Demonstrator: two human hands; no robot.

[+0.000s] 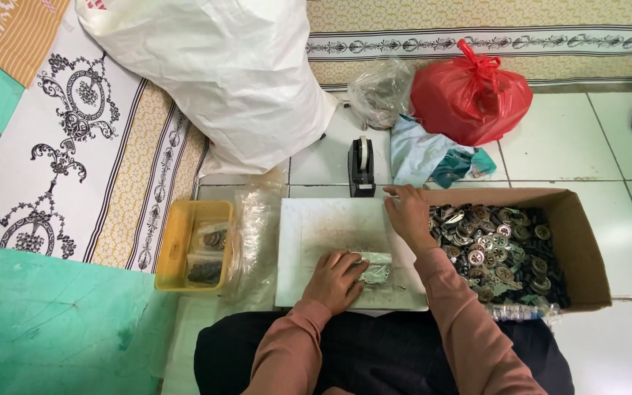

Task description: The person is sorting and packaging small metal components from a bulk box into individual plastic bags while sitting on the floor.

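Two bare hands work over a white board [316,227] that lies on the tiled floor [572,139] in front of the seated person. The left hand [336,281] lies palm down near the board's front edge, fingers spread flat and pressing on a small clear packet [376,269] that holds a few small metal pieces; the packet's right end sticks out from under the fingertips. The right hand [408,216] rests at the board's right edge, close to its far right corner, fingers curled loosely downward and touching the board; whether it has hold of anything I cannot tell.

Just beside the board's right edge stands an open cardboard box [587,249] filled with a heap of round metal buttons [499,252], and the right wrist crosses over the box's left wall. At the board's far edge stands a black tape dispenser [360,167]. Left of the board, past a sheet of crumpled clear plastic [257,219], sits a yellow plastic tray [184,216] with small filled packets [206,256] inside.

Farther back on the floor are a large white sack [221,73], a clear plastic bag [382,91], a tied red plastic bag [469,95] and a bundle of pale blue cloth [422,153]. A patterned mat [74,146] covers the floor to the left.
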